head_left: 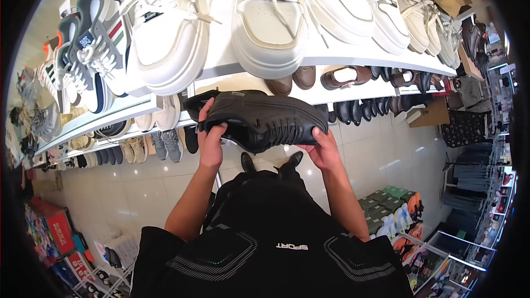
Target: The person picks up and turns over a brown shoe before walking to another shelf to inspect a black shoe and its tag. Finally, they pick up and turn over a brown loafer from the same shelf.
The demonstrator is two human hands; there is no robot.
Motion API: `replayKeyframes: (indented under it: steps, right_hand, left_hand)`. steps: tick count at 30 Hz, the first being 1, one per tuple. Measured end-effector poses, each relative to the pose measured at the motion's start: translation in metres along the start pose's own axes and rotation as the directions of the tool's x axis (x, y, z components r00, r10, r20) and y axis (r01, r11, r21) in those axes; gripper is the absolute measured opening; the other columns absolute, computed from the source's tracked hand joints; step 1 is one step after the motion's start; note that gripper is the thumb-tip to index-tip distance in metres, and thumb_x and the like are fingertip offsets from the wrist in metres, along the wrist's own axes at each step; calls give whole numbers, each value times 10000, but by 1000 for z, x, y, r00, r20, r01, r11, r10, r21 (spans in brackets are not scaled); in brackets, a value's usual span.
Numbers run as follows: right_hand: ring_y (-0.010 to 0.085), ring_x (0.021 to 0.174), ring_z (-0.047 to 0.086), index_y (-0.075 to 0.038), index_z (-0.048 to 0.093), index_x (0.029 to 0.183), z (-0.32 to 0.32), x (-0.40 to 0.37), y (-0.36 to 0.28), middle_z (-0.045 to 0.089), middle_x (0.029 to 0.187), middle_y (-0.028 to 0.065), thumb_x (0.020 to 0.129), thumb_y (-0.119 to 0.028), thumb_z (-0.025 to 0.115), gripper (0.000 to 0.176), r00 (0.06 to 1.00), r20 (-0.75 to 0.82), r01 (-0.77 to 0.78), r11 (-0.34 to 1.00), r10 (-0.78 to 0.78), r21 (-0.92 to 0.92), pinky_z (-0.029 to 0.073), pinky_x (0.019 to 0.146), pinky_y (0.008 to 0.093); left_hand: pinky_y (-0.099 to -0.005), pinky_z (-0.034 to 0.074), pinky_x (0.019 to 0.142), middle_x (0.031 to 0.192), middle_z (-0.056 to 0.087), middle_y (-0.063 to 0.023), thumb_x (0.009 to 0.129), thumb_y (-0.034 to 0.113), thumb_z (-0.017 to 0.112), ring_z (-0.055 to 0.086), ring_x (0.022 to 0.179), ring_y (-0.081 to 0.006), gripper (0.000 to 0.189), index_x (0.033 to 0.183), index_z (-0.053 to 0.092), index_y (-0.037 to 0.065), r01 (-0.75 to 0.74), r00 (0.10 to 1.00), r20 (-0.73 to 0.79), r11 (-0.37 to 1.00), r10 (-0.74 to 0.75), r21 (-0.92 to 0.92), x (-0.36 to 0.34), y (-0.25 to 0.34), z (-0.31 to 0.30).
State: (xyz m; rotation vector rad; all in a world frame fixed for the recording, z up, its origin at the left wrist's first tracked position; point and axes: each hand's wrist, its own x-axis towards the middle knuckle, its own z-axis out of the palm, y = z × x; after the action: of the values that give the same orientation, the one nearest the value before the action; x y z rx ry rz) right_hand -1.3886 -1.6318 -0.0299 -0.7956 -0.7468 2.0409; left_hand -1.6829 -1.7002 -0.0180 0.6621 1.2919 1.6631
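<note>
A black lace-up shoe (281, 121) is held sideways in front of me, below the edge of the top shelf, its toe to the right. My left hand (211, 142) grips it at the heel end, with the thumb by the collar opening and fingers up behind. At the toe, my right hand (324, 149) pinches the shoe, thumb on the near side and fingers beneath it. Another dark shape pokes out behind my left fingers, partly hidden.
Large white sneakers (270, 27) line the white top shelf (215, 69) just beyond my hands. Grey-blue sneakers (94, 49) stand at its left. Lower shelves hold brown shoes (346, 77) and several dark pairs. Green shoe boxes (386, 204) sit on the tiled floor at right.
</note>
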Motion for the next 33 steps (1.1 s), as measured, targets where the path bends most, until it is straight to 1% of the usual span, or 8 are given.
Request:
replayKeyframes:
  steps: [5, 10, 12, 18, 21, 28, 32, 33]
  right_hand:
    - [203, 1119, 650, 62, 564, 1312, 8, -41, 0, 677, 1217, 116, 929, -198, 730, 492, 986, -71, 140, 978, -152, -153, 517, 985, 360]
    - [224, 1193, 637, 54, 542, 1397, 50, -83, -31, 663, 1306, 138, 813, -81, 832, 665, 949, -91, 186, 769, -301, -612, 472, 1058, 359]
    - [296, 1253, 627, -11, 608, 1363, 64, -92, -40, 658, 1336, 154, 785, -78, 843, 627, 886, 211, 382, 394, -412, -836, 473, 1077, 387]
    - [355, 1353, 540, -92, 670, 1314, 71, -116, -62, 627, 1384, 144, 607, -47, 826, 726, 803, 495, 553, 108, -332, -826, 434, 1128, 510]
    - [319, 1402, 489, -179, 696, 1288, 72, -135, -77, 593, 1440, 65, 562, -76, 802, 742, 788, 591, 582, -104, -172, -806, 412, 1153, 507]
    - [339, 1364, 529, -131, 686, 1283, 33, -179, -91, 613, 1409, 106, 598, -55, 831, 704, 738, 618, 605, -140, -272, -784, 428, 1135, 490]
    - [346, 1224, 641, 14, 645, 1277, -14, -195, -63, 661, 1299, 204, 760, -187, 872, 600, 715, 347, 565, 209, -607, -798, 486, 1054, 442]
    - [305, 1181, 651, 36, 634, 1274, -22, -201, -61, 672, 1265, 192, 805, -197, 847, 564, 760, 92, 459, 431, -644, -777, 502, 1019, 425]
  left_hand:
    - [-308, 433, 1066, 1325, 612, -130, 812, -26, 488, 589, 1212, -213, 647, 1458, 453, -36, 122, 986, 137, 972, -96, -199, 1, -10, 0]
    - [-324, 510, 1003, 1278, 654, -132, 876, -68, 456, 661, 1116, -229, 531, 1401, 530, -36, 228, 966, 177, 944, -188, -240, 4, -34, 7]
    - [-355, 543, 972, 1248, 672, -133, 963, 21, 510, 679, 1084, -252, 405, 1361, 566, -27, 393, 913, 240, 866, -329, -309, 4, -62, 2]
    - [-410, 585, 903, 1223, 680, -137, 1015, 128, 542, 686, 1067, -269, 323, 1306, 593, -3, 524, 847, 192, 720, -495, -454, -22, -77, 32]
    - [-413, 590, 887, 1214, 680, -129, 1026, 153, 541, 690, 1057, -263, 324, 1309, 587, 1, 491, 868, 278, 796, -412, -354, -37, -88, 46]
    - [-385, 589, 871, 1217, 679, -128, 1033, 203, 552, 693, 1050, -253, 363, 1328, 580, -6, 419, 886, 366, 830, -286, -368, -61, -74, 101]
    - [-342, 581, 788, 1124, 657, -110, 991, 168, 640, 685, 917, -213, 277, 1200, 543, 14, 253, 967, 49, 904, -252, -344, -91, -74, 125]
    - [-316, 571, 739, 1081, 642, -97, 967, 142, 682, 673, 848, -187, 267, 1144, 519, 27, 138, 984, -66, 940, -167, -312, -99, -73, 131]
